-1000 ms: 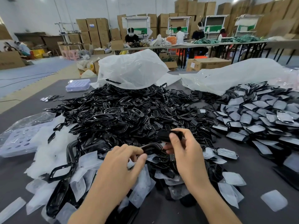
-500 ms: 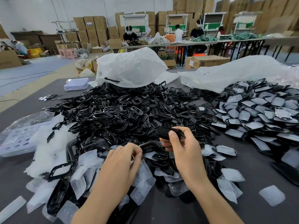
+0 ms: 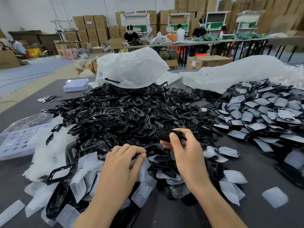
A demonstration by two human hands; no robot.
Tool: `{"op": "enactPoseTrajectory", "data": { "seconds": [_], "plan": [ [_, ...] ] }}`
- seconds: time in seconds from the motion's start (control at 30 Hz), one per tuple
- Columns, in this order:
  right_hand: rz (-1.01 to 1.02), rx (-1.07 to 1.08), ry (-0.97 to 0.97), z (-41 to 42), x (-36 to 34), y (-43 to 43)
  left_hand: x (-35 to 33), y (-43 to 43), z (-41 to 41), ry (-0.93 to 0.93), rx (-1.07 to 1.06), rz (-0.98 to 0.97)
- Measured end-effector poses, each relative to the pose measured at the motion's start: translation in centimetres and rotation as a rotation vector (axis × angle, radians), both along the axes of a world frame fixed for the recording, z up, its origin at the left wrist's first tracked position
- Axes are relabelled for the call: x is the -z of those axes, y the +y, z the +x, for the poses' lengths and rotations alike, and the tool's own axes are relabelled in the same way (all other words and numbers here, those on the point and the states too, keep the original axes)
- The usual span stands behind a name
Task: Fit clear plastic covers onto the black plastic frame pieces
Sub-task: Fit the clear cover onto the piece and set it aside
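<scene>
Looking through the head camera, I see the left hand with fingers curled round a black frame piece at the near edge of the black pile. The right hand pinches a smaller black part just above it. Clear covers lie loose beside both wrists. The labels on the cartons are too small to read.

A dark grey table carries a broad heap of black plastic frame pieces at its middle. Loose clear plastic covers lie scattered along the near edge. A pile of covered black pieces spreads on the right, crumpled white plastic bags sit at the far side, and a lilac holed plastic tray rests far left.
</scene>
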State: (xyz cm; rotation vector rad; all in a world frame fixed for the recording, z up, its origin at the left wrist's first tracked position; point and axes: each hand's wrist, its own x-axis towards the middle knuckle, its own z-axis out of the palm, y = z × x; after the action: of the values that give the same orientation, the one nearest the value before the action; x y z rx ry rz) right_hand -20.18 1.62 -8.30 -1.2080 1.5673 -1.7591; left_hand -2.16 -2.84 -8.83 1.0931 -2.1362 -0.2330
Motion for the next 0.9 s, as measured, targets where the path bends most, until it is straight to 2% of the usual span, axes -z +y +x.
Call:
{"op": "enactPoseTrajectory", "data": {
  "seconds": [0.23,0.5,0.63,0.9],
  "plan": [
    [0.01,-0.02,-0.018,0.1,-0.1,0.1,-0.3,-0.1,0.0,0.19,-0.037,0.003],
    [0.047,-0.031,0.014,0.1,0.1,0.1,0.2,-0.3,0.2,0.099,-0.173,-0.022],
    [0.06,-0.025,0.045,0.2,0.2,0.0,0.7,-1.0,0.4,0.0,-0.179,-0.123],
    [0.071,-0.033,0.073,0.3,0.3,0.0,0.8,-1.4,0.3,0.095,-0.136,-0.281]
  ]
}}
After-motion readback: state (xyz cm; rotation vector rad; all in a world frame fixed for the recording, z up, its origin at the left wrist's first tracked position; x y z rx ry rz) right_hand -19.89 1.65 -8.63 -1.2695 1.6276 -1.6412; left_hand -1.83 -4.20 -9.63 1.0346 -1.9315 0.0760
